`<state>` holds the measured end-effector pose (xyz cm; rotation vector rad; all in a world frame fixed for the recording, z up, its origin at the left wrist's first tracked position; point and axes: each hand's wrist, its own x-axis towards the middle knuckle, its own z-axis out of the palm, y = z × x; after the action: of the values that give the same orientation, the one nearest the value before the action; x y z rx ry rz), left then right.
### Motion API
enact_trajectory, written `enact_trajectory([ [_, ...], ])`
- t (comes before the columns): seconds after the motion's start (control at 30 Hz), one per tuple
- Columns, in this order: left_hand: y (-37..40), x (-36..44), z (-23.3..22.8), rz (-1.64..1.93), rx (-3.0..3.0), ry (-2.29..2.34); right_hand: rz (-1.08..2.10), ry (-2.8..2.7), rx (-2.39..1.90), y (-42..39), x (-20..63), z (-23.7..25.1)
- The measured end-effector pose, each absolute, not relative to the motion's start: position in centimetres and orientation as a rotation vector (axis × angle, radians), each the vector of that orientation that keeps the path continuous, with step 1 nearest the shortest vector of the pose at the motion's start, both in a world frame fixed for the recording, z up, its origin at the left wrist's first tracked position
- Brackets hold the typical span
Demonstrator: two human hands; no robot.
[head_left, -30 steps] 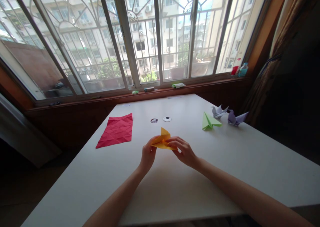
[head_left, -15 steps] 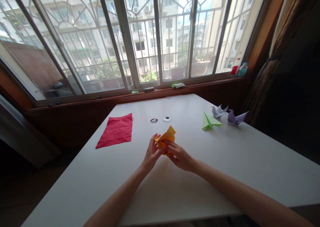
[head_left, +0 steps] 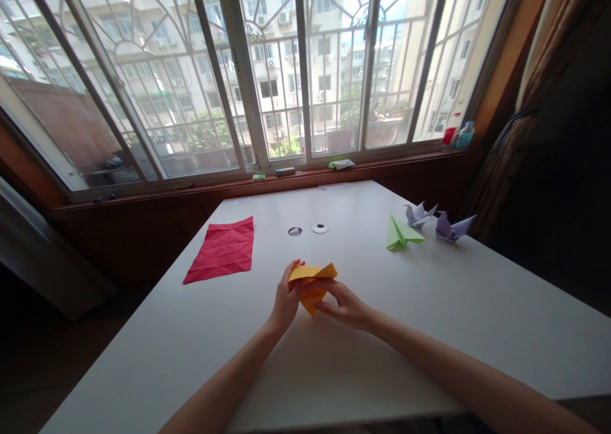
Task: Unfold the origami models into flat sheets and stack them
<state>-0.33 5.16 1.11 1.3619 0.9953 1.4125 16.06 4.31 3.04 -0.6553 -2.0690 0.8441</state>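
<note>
A piece of folded yellow origami paper (head_left: 310,272) is between my hands, above the middle of the white table (head_left: 267,383). It has a wide upper flap and a point hanging down toward me. My left hand (head_left: 286,298) is closed on its left end, thumb in front. From the right, my right hand (head_left: 344,301) grips the paper, its fingers curled along the right side and under the flap. Some fingertips are hidden by the paper.
On the left lies a creased red paper sheet (head_left: 222,249). Two round discs (head_left: 319,228) sit beyond my hands. At the right stand a green paper plane (head_left: 402,233), a pale paper crane (head_left: 420,214) and a purple one (head_left: 453,227). A barred window is behind.
The yellow paper has turned: its raised corner has come down, and a point now hangs below the flap. My right-hand fingers have shifted along it. Both hands keep hold.
</note>
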Motion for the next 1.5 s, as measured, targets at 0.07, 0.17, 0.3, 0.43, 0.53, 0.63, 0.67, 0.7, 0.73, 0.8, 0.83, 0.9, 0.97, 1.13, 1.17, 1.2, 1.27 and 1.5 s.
enact_trajectory([
  [0.07,5.3,-0.4,0.9,1.409,1.373,1.010,0.909,-2.012,-0.664,4.4,16.1,2.8],
  [0.17,5.6,-0.4,0.6,1.396,1.394,1.017,1.024,-1.870,-0.692,4.5,16.0,2.3],
  [0.3,5.8,-0.3,0.3,1.360,1.421,1.008,1.229,-1.617,-0.608,4.5,15.7,2.0],
  [0.43,5.5,-0.1,0.5,1.273,1.448,0.950,1.362,-1.451,-0.552,4.7,15.5,2.4],
  [0.53,5.1,0.1,1.0,1.195,1.459,0.902,1.396,-1.359,-0.601,4.9,15.6,2.7],
  [0.63,4.8,0.2,1.3,1.136,1.448,0.861,1.432,-1.279,-0.636,5.1,15.8,2.9],
  [0.67,4.7,0.2,1.4,1.119,1.443,0.849,1.443,-1.254,-0.652,5.2,15.8,2.9],
  [0.7,4.7,0.3,1.5,1.103,1.438,0.838,1.449,-1.232,-0.670,5.2,15.8,2.9],
  [0.73,4.7,0.3,1.5,1.092,1.435,0.831,1.448,-1.213,-0.687,5.2,15.9,2.8],
  [0.8,4.7,0.3,1.4,1.084,1.434,0.824,1.442,-1.190,-0.709,5.3,15.9,2.8],
  [0.83,4.7,0.3,1.3,1.083,1.435,0.822,1.439,-1.185,-0.712,5.3,16.0,2.8],
  [0.9,4.9,0.2,1.2,1.084,1.437,0.822,1.437,-1.187,-0.707,5.4,16.1,2.8],
  [0.97,5.1,0.1,1.1,1.082,1.439,0.822,1.412,-1.227,-0.719,5.4,16.2,2.9],
  [1.13,5.3,0.0,0.7,1.087,1.443,0.829,1.350,-1.378,-0.782,5.6,16.2,2.7],
  [1.17,5.2,0.0,0.6,1.086,1.456,0.826,1.328,-1.400,-0.798,5.6,16.1,2.5],
  [1.2,5.2,0.0,0.6,1.083,1.479,0.826,1.295,-1.420,-0.818,5.7,16.0,2.3],
  [1.27,5.0,0.1,0.7,1.076,1.551,0.842,1.208,-1.450,-0.860,5.9,15.8,1.9],
  [1.5,4.6,0.2,1.6,1.074,1.722,0.960,0.954,-1.588,-0.927,5.5,16.1,2.1],
])
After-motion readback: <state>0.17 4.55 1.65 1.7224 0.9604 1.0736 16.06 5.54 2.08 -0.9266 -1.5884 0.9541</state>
